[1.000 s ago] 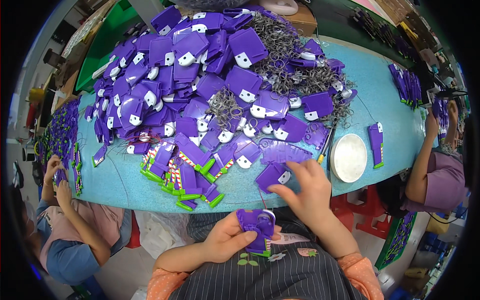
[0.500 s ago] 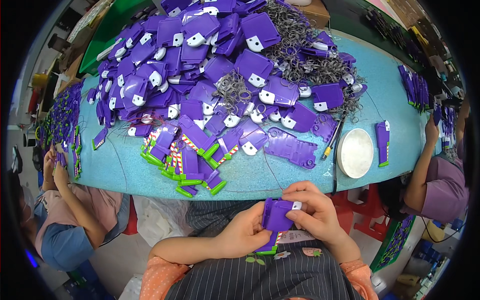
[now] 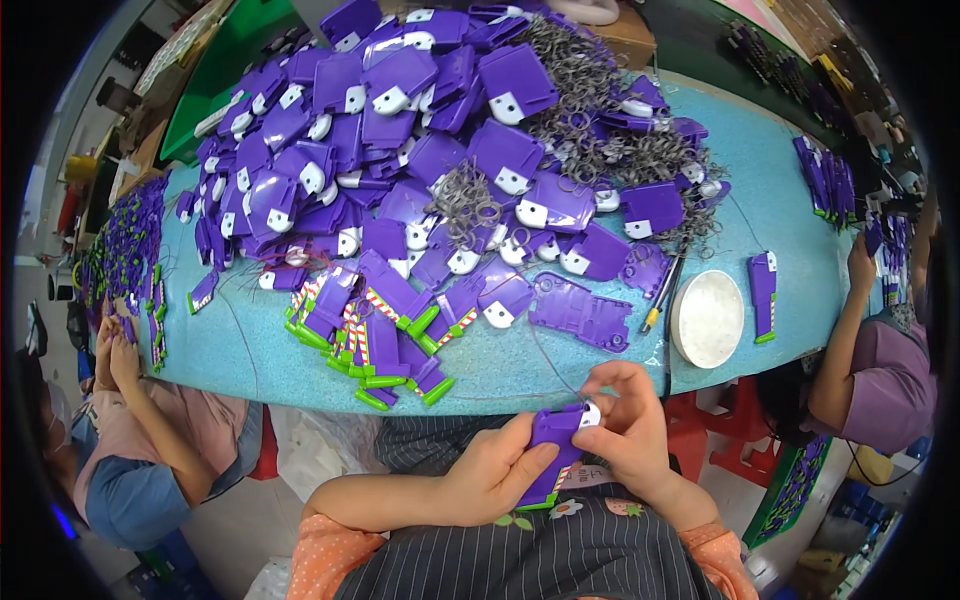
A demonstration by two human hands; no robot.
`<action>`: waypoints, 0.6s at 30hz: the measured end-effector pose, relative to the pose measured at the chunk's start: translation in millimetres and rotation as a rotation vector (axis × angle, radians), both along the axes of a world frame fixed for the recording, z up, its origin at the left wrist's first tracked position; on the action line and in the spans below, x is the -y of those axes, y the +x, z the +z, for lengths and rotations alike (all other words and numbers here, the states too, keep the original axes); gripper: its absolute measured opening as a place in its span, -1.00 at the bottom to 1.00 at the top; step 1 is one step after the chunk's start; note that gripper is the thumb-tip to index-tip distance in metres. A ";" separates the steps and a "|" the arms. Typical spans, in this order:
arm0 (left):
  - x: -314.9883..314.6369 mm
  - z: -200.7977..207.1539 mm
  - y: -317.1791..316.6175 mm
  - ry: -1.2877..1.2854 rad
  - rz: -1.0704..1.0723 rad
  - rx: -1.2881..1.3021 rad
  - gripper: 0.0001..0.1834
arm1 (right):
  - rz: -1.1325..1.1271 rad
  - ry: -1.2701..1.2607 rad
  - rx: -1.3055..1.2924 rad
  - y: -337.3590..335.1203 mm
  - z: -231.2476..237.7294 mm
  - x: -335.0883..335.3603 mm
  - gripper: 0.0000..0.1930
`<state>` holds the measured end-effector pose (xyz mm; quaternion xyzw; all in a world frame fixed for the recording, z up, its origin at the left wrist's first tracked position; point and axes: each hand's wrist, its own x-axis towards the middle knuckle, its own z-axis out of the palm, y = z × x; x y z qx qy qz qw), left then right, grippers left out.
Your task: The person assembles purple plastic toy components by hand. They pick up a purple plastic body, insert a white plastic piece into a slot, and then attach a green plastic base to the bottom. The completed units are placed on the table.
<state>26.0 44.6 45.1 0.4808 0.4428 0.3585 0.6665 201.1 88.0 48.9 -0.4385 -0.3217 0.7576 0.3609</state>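
Below the turquoise table [image 3: 780, 180], a flat glossy purple plastic piece [image 3: 553, 450] gripped by the left hand [image 3: 495, 470], its white end pinched by the right hand [image 3: 622, 430], rounded purple shells [image 3: 450, 130] heaped on the table.

Purple toy part [image 3: 556, 450] half-hidden by hands

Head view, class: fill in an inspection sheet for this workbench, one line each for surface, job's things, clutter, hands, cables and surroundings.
Surface: turquoise table, mostly covered.
Job's things: purple plastic part held in both hands above the lap.
Clutter: heap of purple parts, tangle of metal rings, green-ended pieces, round white lid.
Hands: left hand grips the part from below; right hand pinches its top end.
Cables: nothing seen.
Surroundings: one person seated at the left, another at the right, both handling purple pieces.
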 end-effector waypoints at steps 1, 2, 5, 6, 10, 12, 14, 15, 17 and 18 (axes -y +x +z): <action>-1.1 2.2 -0.3 0.030 -0.019 -0.009 -0.75 | -0.054 -0.073 -0.128 0.4 -2.1 0.5 -0.75; -2.1 4.7 -2.5 0.059 -0.037 -0.018 -0.75 | -0.039 -0.123 -0.228 2.2 -5.4 2.3 -0.76; 0.8 3.8 -3.1 0.193 -0.038 -0.041 -0.76 | 0.026 -0.203 -0.420 5.5 -10.6 7.0 -0.78; 3.1 1.8 -3.6 0.242 -0.026 -0.051 -0.76 | 0.046 -0.082 -0.346 4.9 -9.6 8.2 -0.79; 8.1 -4.9 -7.9 0.172 -0.108 -0.070 -0.75 | 0.177 0.233 -0.114 8.5 -8.5 8.5 -0.80; 3.1 0.9 -14.0 0.057 -0.195 -0.052 -0.75 | 0.265 0.379 0.011 12.1 -8.5 3.3 -0.80; -6.7 -1.3 -14.1 0.122 -0.173 0.007 -0.75 | 0.347 0.597 0.176 13.4 -6.1 -3.9 -0.79; -11.5 -3.4 -14.5 0.154 -0.166 0.034 -0.75 | 0.334 0.672 0.234 12.9 -3.8 -6.7 -0.78; -18.8 -8.1 -12.1 0.321 -0.128 -0.036 -0.76 | 0.304 0.821 0.347 12.2 1.6 -11.5 -0.75; -21.5 -9.2 -10.5 0.405 -0.110 -0.067 -0.76 | 0.295 0.802 0.368 14.3 2.0 -12.7 -0.73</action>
